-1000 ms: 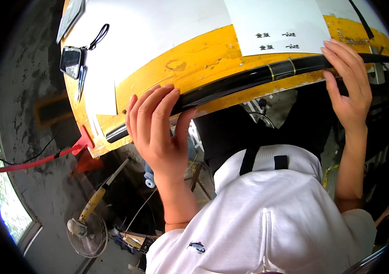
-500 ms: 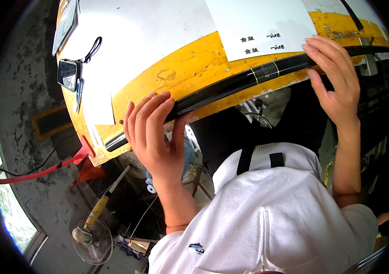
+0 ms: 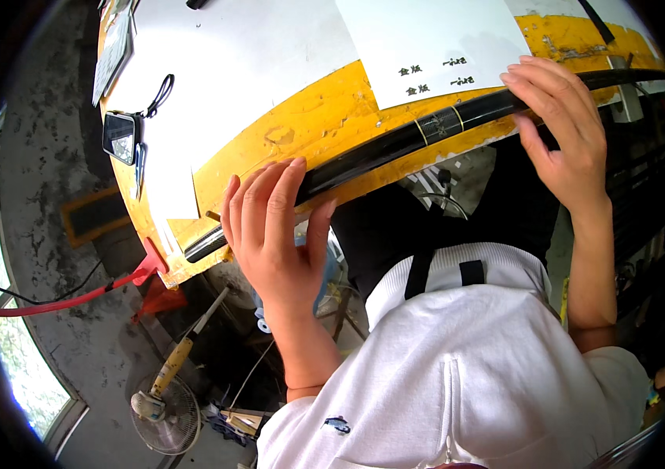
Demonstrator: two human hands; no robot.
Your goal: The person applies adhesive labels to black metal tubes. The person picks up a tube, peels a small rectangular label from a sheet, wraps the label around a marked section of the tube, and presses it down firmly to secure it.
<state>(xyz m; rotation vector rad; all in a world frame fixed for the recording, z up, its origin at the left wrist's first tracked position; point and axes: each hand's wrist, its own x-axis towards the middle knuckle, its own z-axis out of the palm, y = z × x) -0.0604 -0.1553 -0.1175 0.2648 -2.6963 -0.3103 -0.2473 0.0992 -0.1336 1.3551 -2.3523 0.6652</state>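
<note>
A person's left hand (image 3: 272,237) and right hand (image 3: 571,148), well apart, curl loosely around a long black rod (image 3: 371,158). It lies along the near edge of a yellow counter (image 3: 258,152); a slack grip could let it roll off.

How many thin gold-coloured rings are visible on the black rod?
2: the left ring toward the left hand, the right ring toward the right hand, both around the black rod. Others may be hidden beneath the hands.
</note>
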